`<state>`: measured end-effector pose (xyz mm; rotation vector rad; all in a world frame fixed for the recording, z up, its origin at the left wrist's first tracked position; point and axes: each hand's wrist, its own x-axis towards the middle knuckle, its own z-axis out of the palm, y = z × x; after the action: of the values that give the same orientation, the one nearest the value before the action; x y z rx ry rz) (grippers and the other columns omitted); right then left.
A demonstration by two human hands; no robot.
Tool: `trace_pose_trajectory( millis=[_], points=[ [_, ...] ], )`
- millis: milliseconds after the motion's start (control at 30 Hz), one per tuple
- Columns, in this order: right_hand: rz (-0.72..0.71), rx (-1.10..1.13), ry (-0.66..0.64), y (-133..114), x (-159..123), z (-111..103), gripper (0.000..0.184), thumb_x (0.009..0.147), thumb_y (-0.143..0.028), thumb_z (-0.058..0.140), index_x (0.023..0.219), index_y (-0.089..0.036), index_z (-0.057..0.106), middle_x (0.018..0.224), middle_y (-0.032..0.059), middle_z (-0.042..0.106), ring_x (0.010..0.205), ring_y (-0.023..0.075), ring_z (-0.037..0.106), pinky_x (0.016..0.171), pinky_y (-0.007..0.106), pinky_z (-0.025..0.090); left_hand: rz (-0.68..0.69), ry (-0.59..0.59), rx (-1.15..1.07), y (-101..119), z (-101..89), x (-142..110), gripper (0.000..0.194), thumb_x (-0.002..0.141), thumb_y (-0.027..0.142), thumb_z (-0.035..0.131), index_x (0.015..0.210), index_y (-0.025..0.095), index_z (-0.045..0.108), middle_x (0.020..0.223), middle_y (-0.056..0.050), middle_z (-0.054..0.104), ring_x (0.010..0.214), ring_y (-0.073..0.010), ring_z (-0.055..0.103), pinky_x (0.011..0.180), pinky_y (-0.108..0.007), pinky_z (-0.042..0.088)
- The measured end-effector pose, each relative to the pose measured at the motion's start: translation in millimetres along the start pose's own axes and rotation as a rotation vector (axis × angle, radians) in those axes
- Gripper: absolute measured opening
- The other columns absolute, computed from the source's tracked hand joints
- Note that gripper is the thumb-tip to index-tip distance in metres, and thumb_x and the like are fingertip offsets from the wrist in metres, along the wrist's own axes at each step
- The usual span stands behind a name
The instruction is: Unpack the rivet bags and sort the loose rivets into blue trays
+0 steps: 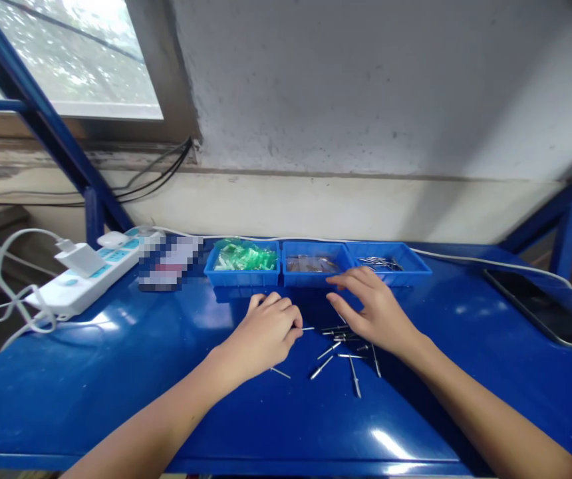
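Closed fingers of my left hand (269, 326) grip a blind rivet, whose thin metal pin (308, 328) pokes out to the right; the rest of it is hidden. My right hand (373, 307) is open, thumb and fingers apart, above the table in front of the bins. Below and beside it lies a loose scatter of silver blind rivets (322, 368), pointing various ways. One more thin metal piece (281, 373) lies just below my left hand, partly covered by it.
Three joined blue bins stand at the back: one with green and white plastic pieces (246, 257), one with small bagged parts (310, 263), one with metal rivets (380, 263). A power strip (91, 273) and a blurred item (171, 263) lie left; a phone (545, 306) lies right.
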<state>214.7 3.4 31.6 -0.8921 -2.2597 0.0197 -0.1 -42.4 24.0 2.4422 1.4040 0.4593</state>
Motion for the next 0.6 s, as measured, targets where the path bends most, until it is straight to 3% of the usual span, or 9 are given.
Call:
trace_pose_trajectory(
  millis=[133, 333, 600],
  points=[
    [-0.090, 0.080, -0.147, -7.8, -2.6, 4.0, 0.024, 0.087, -0.029, 0.052, 0.106, -0.017, 0.060, 0.087, 0.0077, 0.062, 0.081, 0.0196, 0.054, 0.074, 0.036, 0.044, -0.089, 0.090, -0.307, -6.5, -0.3, 6.3, 0.009, 0.087, 0.022, 0.050, 0.095, 0.020, 0.053, 0.081, 0.000, 0.061, 0.084, -0.0178, 0.055, 0.075, -0.031, 0.042],
    [-0.172, 0.095, -0.167, -14.4, -3.7, 9.6, 0.015, 0.090, -0.023, 0.046, 0.092, -0.017, 0.060, 0.079, 0.0061, 0.059, 0.072, 0.0165, 0.050, 0.067, 0.032, 0.041, -0.114, 0.141, -0.572, -3.6, -1.5, 8.8, 0.012, 0.088, 0.021, 0.045, 0.100, 0.021, 0.048, 0.073, 0.003, 0.064, 0.072, -0.0134, 0.060, 0.072, -0.028, 0.044],
    [-0.124, 0.081, -0.077, -12.4, -3.6, 7.6, 0.014, 0.092, -0.022, 0.044, 0.086, -0.016, 0.057, 0.074, 0.0052, 0.056, 0.069, 0.0155, 0.049, 0.065, 0.029, 0.039, -0.068, 0.258, -0.420, 1.1, -3.4, 4.9, 0.009, 0.086, 0.028, 0.051, 0.090, 0.020, 0.054, 0.075, 0.001, 0.059, 0.068, -0.0128, 0.054, 0.063, -0.025, 0.039]
  ],
)
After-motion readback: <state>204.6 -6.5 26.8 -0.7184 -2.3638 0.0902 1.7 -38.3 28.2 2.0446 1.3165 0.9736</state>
